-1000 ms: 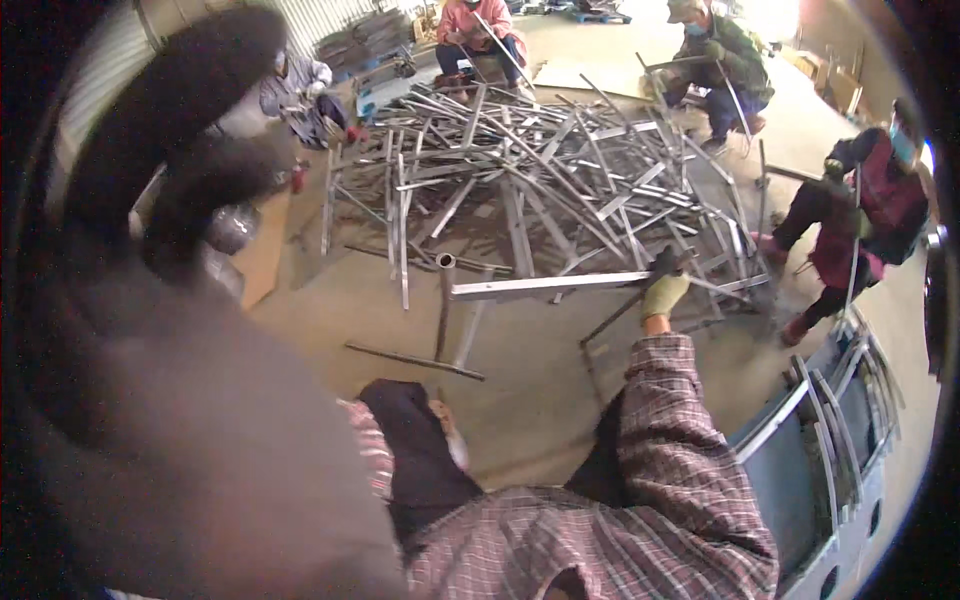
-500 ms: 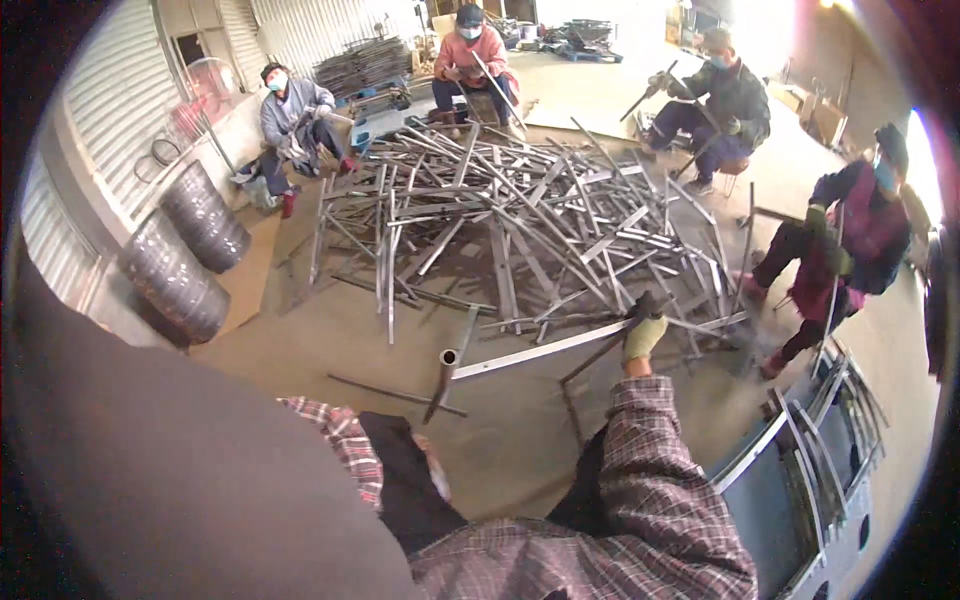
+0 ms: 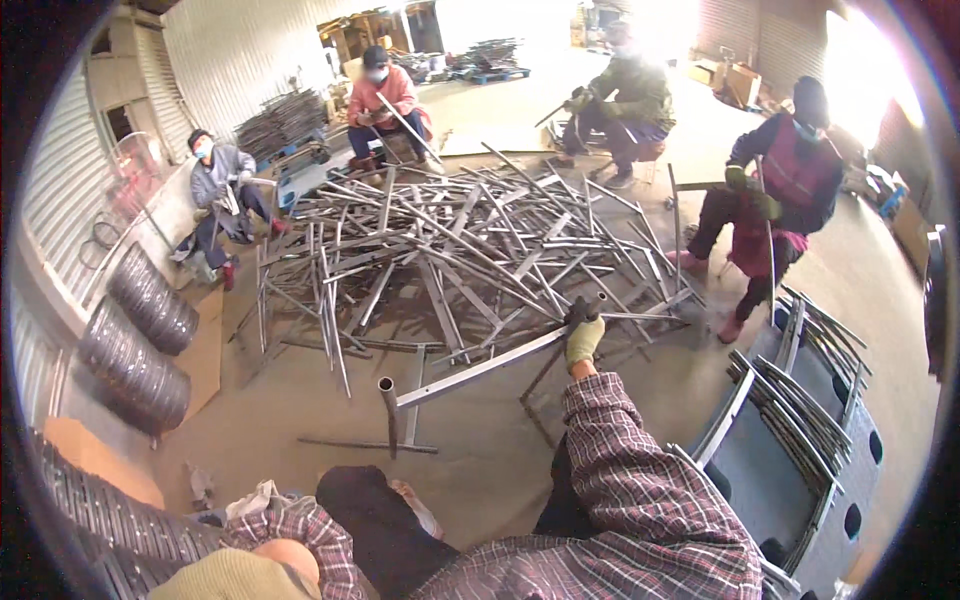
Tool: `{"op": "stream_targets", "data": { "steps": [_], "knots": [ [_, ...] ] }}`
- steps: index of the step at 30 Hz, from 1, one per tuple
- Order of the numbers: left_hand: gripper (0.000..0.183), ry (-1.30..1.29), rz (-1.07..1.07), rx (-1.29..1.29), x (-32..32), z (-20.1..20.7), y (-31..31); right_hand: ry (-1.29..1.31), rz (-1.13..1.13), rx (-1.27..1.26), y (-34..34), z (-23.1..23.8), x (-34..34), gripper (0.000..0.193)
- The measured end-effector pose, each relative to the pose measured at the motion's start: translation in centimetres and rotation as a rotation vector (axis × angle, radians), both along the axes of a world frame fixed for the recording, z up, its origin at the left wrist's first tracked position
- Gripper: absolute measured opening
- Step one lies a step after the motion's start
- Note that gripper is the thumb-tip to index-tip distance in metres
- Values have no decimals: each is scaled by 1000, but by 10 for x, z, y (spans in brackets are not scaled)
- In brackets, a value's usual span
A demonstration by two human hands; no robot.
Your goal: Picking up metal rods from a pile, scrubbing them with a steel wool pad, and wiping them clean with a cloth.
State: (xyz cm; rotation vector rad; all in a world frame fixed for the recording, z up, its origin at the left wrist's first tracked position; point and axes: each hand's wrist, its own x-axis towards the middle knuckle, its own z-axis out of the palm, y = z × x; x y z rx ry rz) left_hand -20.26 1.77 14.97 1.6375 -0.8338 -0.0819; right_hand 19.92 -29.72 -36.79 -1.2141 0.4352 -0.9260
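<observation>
Head view: a gloved right hand (image 3: 584, 340) is wrapped tightly around one end of a metal frame (image 3: 480, 368), just on the near side of the pile (image 3: 440, 240). From that grip the frame's long axis runs left, slanting away from the pile. The left hand (image 3: 235, 577), farther back from the pile, is partly out of view, its hold impossible to tell.

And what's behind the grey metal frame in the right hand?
Beyond the frame, a tangled pile of slender grey metal bars on brownish floor. Hidden: whatever the frame directly blocks, and floor beneath the pile's middle.
</observation>
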Motion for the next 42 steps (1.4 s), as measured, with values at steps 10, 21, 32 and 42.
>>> {"op": "stream_targets", "data": {
  "steps": [10,21,32,42],
  "knots": [
    [24,103,16,-106,46,-13,-2,137,31,-36,27,31,-24,30],
    [20,-10,119,-46,52,-16,-5,200,1,-85,24,48,-33,35],
    [21,-117,239,76,56,-10,-3,182,-44,-181,16,36,-28,40],
    [26,-141,364,241,56,-10,-2,210,-87,-250,-21,12,-26,26]
  ]
}}
